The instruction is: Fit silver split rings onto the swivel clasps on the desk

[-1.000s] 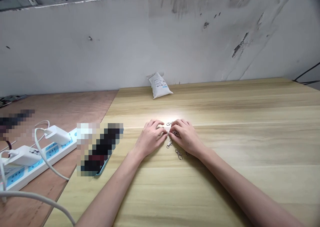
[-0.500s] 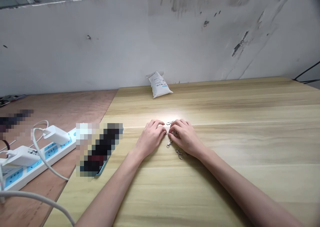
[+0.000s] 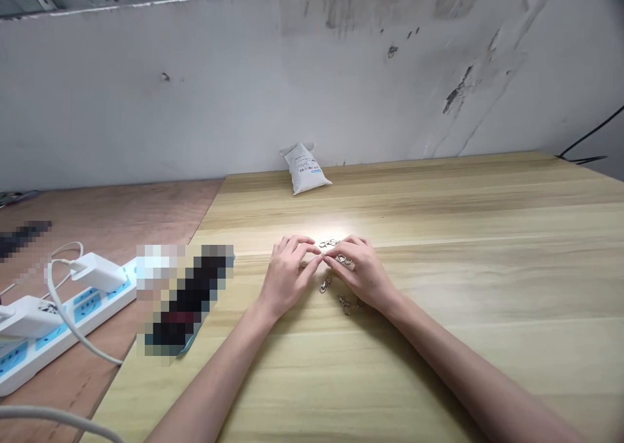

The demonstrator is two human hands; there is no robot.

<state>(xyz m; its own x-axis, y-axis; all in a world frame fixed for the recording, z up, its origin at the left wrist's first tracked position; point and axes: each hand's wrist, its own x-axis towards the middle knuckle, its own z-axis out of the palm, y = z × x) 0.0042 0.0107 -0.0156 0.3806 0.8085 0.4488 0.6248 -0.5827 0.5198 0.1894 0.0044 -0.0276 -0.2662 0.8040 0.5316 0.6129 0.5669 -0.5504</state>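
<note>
head view: left hand (image 3: 285, 277) and right hand (image 3: 363, 272) partly hide swivel clasps (image 3: 325, 284).

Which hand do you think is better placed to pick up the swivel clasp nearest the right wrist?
Probably the right hand: the swivel clasp lies just beside its palm, while the left hand is farther away.

You face a scuffed white wall (image 3: 234, 86) behind a pale wooden table (image 3: 487, 378), with a reddish plywood bench (image 3: 107, 222) at its left and a bright patch of light (image 3: 331, 230) on the wood.
</note>
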